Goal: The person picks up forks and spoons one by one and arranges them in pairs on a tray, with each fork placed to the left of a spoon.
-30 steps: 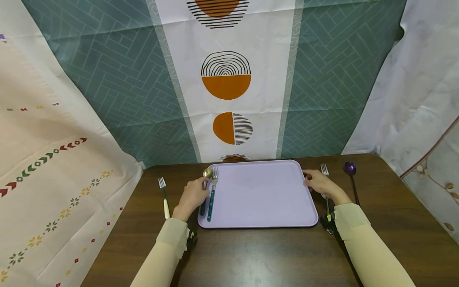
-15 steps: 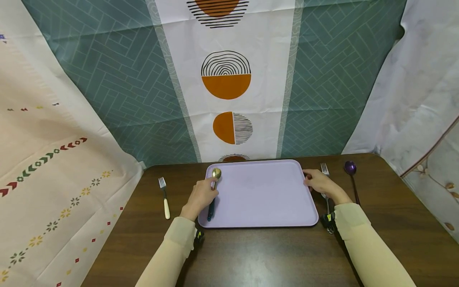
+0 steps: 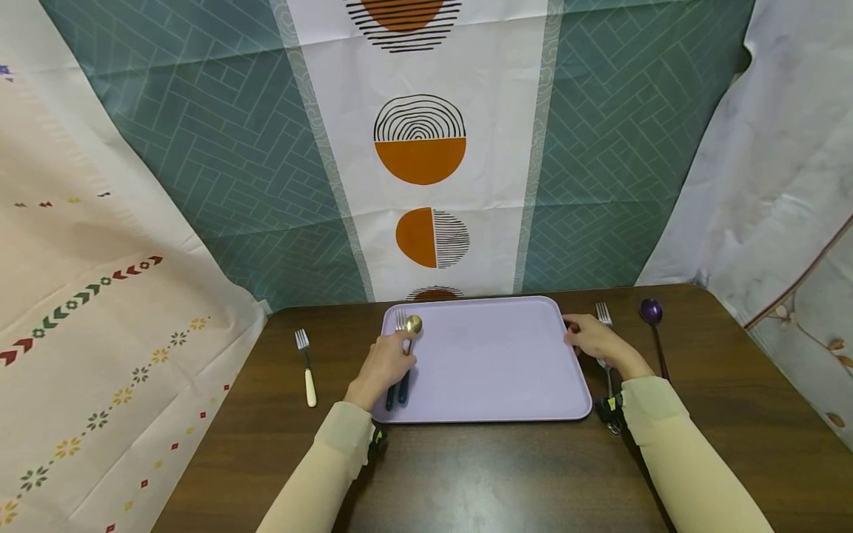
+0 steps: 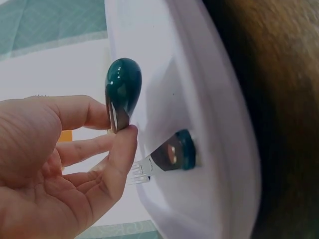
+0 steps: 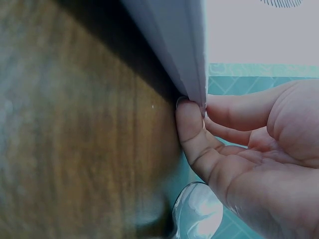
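My left hand (image 3: 386, 363) pinches a spoon with a gold bowl (image 3: 414, 324) and dark teal handle (image 4: 123, 87) between thumb and fingers, over the left part of a lilac tray (image 3: 493, 363). Just left of the spoon, a fork (image 3: 400, 320) with a teal handle (image 4: 186, 149) lies on the tray, its middle hidden behind that hand. At the tray's right side, my right hand (image 3: 596, 344) grips the rim (image 5: 177, 45) between thumb and fingers.
A fork with a cream handle (image 3: 309, 389) lies left of the tray on the wooden table (image 3: 480, 474). To the right lie a silver fork (image 3: 603, 314), partly under the right arm, and a purple spoon (image 3: 651, 312). Patterned cloths (image 3: 266, 148) hang behind and beside the table.
My left hand has carried the spoon rightward across the fork, from its left side to its right. The right hand and the tray have stayed in place.
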The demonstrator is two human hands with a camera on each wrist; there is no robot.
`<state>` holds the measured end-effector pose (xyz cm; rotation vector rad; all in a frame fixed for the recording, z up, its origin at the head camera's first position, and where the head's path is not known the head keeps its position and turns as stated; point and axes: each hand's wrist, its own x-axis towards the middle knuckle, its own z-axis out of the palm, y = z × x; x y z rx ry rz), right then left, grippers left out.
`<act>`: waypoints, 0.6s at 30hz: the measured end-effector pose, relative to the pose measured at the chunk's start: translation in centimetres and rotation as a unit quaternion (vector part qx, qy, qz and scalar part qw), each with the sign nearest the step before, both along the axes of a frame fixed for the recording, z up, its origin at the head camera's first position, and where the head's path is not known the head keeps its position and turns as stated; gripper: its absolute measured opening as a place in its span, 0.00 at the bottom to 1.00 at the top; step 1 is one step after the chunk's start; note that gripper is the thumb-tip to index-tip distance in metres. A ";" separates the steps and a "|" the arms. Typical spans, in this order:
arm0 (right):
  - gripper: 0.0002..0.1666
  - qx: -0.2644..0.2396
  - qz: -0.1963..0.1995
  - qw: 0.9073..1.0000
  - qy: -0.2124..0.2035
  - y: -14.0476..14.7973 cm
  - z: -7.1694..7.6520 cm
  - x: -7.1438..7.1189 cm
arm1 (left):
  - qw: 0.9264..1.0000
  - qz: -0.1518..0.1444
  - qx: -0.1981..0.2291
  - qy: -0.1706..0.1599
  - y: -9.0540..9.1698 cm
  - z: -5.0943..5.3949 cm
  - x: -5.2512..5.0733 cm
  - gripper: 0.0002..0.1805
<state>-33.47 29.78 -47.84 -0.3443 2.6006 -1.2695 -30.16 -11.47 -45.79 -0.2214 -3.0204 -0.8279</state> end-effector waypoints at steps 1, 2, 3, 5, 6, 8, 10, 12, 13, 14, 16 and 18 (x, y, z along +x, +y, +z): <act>0.33 0.000 0.001 1.000 0.001 0.0 0.0 0.0 | 1.000 0.000 -0.001 -0.001 0.1 0.0 0.0 0.25; 0.33 0.001 0.002 1.000 0.002 0.0 0.1 0.1 | 1.000 0.000 -0.001 -0.002 0.2 0.0 0.1 0.25; 0.34 0.001 0.002 1.000 0.003 0.0 0.1 0.1 | 1.000 -0.001 -0.003 -0.001 0.3 -0.1 0.1 0.25; 0.33 0.000 0.001 1.000 0.004 0.0 0.2 0.2 | 1.000 -0.004 -0.011 0.001 0.4 -0.1 0.2 0.25; 0.33 0.001 0.003 1.000 0.005 0.0 0.2 0.2 | 1.000 -0.007 -0.015 0.006 0.5 -0.1 0.2 0.25; 0.33 0.004 0.005 1.000 0.006 0.0 0.2 0.2 | 1.000 -0.015 -0.019 0.009 0.7 -0.2 0.3 0.25; 0.33 0.006 0.004 1.000 0.005 0.0 0.2 0.2 | 0.999 -0.024 -0.027 0.014 0.9 -0.2 0.2 0.23; 0.33 0.009 0.004 1.000 0.004 0.0 0.1 0.2 | 0.999 -0.029 -0.031 0.014 1.0 -0.4 0.1 0.19; 0.33 0.009 0.004 1.000 0.004 0.1 0.0 0.1 | 0.999 -0.029 -0.032 0.010 1.0 -0.4 0.1 0.17; 0.33 0.009 0.004 1.000 0.005 0.1 0.0 0.1 | 0.999 -0.030 -0.036 0.010 1.0 -0.5 0.0 0.14; 0.33 0.008 0.005 1.000 0.007 0.1 -0.1 -0.1 | 0.999 -0.028 -0.038 0.005 1.1 -0.5 0.0 0.10; 0.33 0.005 0.009 1.000 0.009 0.0 0.0 0.0 | 0.999 -0.028 -0.038 0.005 1.1 -0.5 0.1 0.11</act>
